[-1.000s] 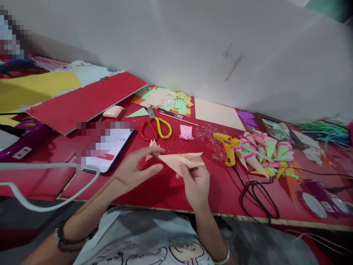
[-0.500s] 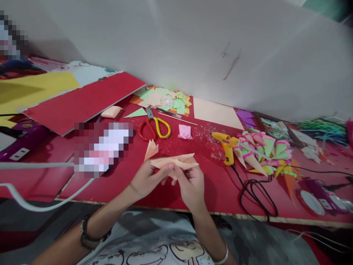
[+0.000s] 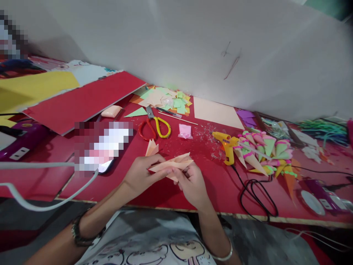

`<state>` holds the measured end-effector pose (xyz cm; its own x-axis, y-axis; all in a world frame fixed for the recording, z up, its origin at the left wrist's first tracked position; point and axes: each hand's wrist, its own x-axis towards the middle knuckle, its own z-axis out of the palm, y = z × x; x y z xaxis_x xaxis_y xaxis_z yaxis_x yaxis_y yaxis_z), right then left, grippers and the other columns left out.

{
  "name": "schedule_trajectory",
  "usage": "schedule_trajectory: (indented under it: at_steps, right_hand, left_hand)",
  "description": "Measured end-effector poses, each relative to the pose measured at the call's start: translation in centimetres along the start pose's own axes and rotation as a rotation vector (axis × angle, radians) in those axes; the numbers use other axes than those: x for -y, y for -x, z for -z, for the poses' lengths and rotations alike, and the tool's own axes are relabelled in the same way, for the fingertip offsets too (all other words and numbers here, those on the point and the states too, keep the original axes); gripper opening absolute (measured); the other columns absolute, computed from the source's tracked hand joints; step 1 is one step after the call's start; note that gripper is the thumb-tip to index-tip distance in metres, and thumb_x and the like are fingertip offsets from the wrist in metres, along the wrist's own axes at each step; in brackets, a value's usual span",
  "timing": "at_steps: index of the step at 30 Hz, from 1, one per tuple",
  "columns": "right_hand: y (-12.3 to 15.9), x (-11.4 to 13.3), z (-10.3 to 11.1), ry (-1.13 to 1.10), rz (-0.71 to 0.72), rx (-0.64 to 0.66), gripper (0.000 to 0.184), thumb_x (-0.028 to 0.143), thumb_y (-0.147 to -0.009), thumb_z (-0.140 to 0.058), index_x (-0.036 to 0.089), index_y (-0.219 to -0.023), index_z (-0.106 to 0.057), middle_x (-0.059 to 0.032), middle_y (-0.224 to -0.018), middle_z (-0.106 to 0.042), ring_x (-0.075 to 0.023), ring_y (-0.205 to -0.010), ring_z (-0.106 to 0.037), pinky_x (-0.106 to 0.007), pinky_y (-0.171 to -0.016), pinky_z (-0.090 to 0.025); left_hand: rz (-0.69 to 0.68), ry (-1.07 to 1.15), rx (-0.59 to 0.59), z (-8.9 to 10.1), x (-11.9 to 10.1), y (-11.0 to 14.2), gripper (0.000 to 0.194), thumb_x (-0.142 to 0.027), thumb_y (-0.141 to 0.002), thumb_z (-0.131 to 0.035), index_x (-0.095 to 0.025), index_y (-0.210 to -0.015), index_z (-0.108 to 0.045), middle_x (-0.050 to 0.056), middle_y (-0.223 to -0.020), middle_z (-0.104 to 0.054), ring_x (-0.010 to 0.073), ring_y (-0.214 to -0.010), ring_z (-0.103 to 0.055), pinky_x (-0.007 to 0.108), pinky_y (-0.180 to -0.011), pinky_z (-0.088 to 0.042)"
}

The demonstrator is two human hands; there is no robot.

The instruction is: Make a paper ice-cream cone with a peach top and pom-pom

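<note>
A peach-coloured piece of folded paper (image 3: pixel 172 165) is held between my two hands above the red table. My left hand (image 3: pixel 145 171) pinches its left part, with the thumb lying along the near side. On the right, my right hand (image 3: pixel 193 180) grips the other end, thumb pressed near the middle and the fingers partly hidden behind the paper. Just beyond my left hand stands another folded peach paper (image 3: pixel 152 148), its lower part hidden by that hand. Scissors (image 3: pixel 154 127) with one red and one yellow handle lie farther back.
A yellow glue gun (image 3: pixel 227 145) lies to the right, its black cord (image 3: pixel 257 198) looped near the table edge. Behind it are several paper cones (image 3: pixel 268 145). A pink packet (image 3: pixel 185 131) and paper scraps (image 3: pixel 165 100) lie ahead. A phone (image 3: pixel 110 147) with a white cable is at left.
The held paper has turned and tilted between my hands. My left thumb now lies straighter along it, and my right hand has shifted slightly lower.
</note>
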<state>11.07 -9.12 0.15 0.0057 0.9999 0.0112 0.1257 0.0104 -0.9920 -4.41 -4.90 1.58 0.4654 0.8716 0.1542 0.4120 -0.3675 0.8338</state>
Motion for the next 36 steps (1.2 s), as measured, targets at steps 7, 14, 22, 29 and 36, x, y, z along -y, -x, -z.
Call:
schedule_trajectory:
  at_steps: [7, 14, 22, 29, 36]
  right_hand:
    - [-0.1, -0.3, 0.2, 0.023, 0.016, -0.01, 0.015, 0.032, -0.08, -0.049, 0.018, -0.086, -0.052, 0.0023, -0.063, -0.056, -0.0068, -0.047, -0.051, -0.017, -0.043, -0.04]
    - [-0.1, -0.2, -0.8, 0.052, 0.105, -0.199, 0.01, 0.028, -0.081, -0.048, 0.019, -0.08, -0.045, 0.0013, -0.071, -0.054, -0.0101, -0.064, -0.054, -0.021, -0.059, -0.044]
    - [0.1, -0.1, -0.4, -0.054, 0.009, -0.172, 0.032, 0.031, -0.081, -0.048, 0.024, -0.109, -0.035, 0.0056, -0.057, -0.05, -0.011, -0.052, -0.052, -0.02, -0.048, -0.04]
    - [0.1, 0.3, -0.1, 0.084, 0.062, -0.123, 0.052, 0.028, -0.08, -0.049, 0.021, -0.127, -0.027, 0.0107, -0.046, -0.028, -0.0079, -0.04, -0.03, -0.019, -0.04, -0.026]
    - [0.2, 0.0, 0.4, 0.145, -0.067, 0.011, 0.03, 0.04, -0.083, -0.041, 0.016, -0.08, -0.056, 0.0026, -0.055, -0.047, -0.0081, -0.047, -0.041, -0.018, -0.042, -0.031]
  left_hand:
    - [0.132, -0.017, 0.152, -0.5, -0.1, 0.4, 0.04, -0.04, -0.085, -0.035, -0.018, -0.052, -0.035, -0.007, -0.032, -0.043, 0.0059, -0.032, -0.043, 0.015, -0.041, -0.031]
    - [0.331, 0.238, 0.122, -1.6, -0.5, 1.0, 0.041, -0.046, -0.084, -0.033, -0.016, -0.057, -0.044, -0.009, -0.028, -0.039, 0.0055, -0.024, -0.036, 0.016, -0.033, -0.027]
    - [0.164, 0.223, 0.253, -1.2, -0.1, 0.5, 0.035, -0.039, -0.084, -0.037, -0.015, -0.061, -0.049, -0.002, -0.055, -0.055, 0.0098, -0.052, -0.053, 0.019, -0.051, -0.04]
    - [0.215, 0.226, 0.266, -1.4, -0.6, 0.4, 0.032, -0.039, -0.086, -0.032, -0.018, -0.064, -0.04, -0.006, -0.047, -0.048, 0.0072, -0.039, -0.048, 0.017, -0.042, -0.035]
    - [0.187, 0.303, 0.369, -1.1, 0.1, 0.6, 0.028, -0.037, -0.084, -0.037, -0.017, -0.065, -0.04, -0.006, -0.051, -0.048, 0.007, -0.044, -0.046, 0.017, -0.043, -0.035]
